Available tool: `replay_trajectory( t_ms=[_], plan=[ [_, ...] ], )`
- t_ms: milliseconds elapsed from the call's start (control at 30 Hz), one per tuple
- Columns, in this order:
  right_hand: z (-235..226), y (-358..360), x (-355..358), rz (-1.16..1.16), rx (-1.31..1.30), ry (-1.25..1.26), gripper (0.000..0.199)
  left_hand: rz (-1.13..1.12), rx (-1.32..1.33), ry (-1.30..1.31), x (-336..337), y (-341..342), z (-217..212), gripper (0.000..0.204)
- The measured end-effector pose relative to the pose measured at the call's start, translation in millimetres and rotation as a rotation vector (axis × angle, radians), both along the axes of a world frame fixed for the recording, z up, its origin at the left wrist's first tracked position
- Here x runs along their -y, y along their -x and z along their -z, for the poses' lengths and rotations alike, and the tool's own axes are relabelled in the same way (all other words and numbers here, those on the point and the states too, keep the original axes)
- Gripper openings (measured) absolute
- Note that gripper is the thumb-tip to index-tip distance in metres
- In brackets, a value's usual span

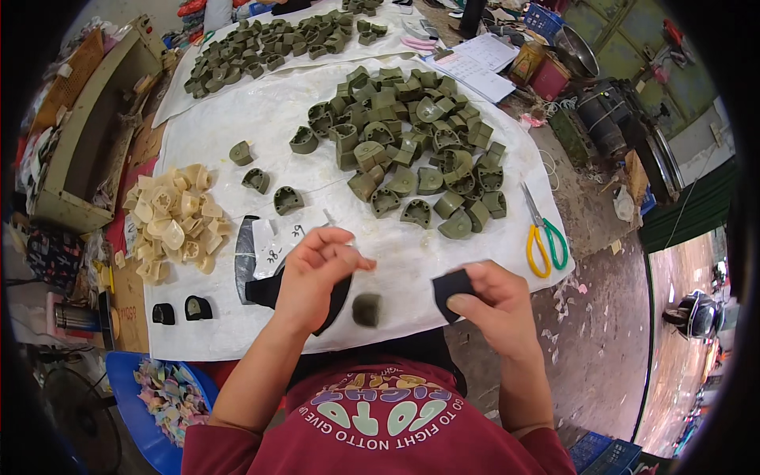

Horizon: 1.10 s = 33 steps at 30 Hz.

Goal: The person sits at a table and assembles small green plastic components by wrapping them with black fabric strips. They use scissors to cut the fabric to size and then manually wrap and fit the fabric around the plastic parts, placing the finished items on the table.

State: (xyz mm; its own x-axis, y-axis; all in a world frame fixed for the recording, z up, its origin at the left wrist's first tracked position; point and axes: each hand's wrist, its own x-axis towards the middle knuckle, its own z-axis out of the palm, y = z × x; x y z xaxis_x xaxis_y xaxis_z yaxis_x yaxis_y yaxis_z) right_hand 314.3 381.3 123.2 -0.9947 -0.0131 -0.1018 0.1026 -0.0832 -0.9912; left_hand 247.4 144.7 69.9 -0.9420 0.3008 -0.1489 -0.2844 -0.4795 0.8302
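Nearest the lens: maroon sweatshirt (380,431) with pale printed lettering, both bare forearms rising out of it. Right hand (491,305) closed in a pinch on a small black fabric piece (450,291), thumb pressed over its lower edge, piece held just above the near edge of the white sheet (261,119). Left hand (317,277) lifted over the sheet, fingertips curled together near the thumb; cannot tell whether anything sits between them. Beneath that hand, a larger black cut piece (336,297) lying flat. Between the two hands, an olive-green heel block (366,309), blurred, near the sheet's front edge and touching neither hand.

Left of the left hand: dark strip (244,261) and white paper slips with handwriting (277,241). Farther left, two black heel blocks (182,310) side by side at the sheet's corner, and a blue tub of colourful scraps (170,400) below the table edge. Beyond those, heap of cream heel blocks (174,222).

Right of centre, yellow-and-green scissors (545,237) lying shut by the sheet's right edge. Middle of the sheet: three single olive blocks in a loose diagonal (261,178), then the big olive pile (412,138). Farthest back, second olive pile (277,43) on another white sheet, with papers (475,63) and a metal bowl (578,51) to the right.
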Motion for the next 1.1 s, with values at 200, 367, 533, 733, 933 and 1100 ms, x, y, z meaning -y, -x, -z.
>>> replay_trajectory(
  t_ms=[200,367,533,733,933,1100],
  plan=[
    [52.2,57.2,12.6,0.011,0.000,0.011,0.011,-0.515,-0.859,0.890,-15.0,12.1,16.2,0.028],
    [82.9,41.0,0.3,0.152,0.119,0.115,0.012,0.347,-1.076,0.865,13.9,-41.4,8.2,0.018],
    [68.5,12.6,-32.1,0.231,0.108,0.075,0.013,0.510,-0.374,0.849,47.0,-69.5,15.3,0.016],
    [72.2,-24.7,-46.5,0.280,0.147,0.059,0.013,0.719,-0.313,1.328,44.9,-109.4,43.8,0.030],
    [81.3,-49.3,-43.7,0.239,0.158,0.066,0.012,0.683,-0.360,1.595,14.3,-117.2,87.1,0.049],
    [84.5,-62.1,-46.4,0.225,0.140,0.045,0.014,0.476,-0.482,1.590,4.4,-123.9,117.6,0.044]
  ],
)
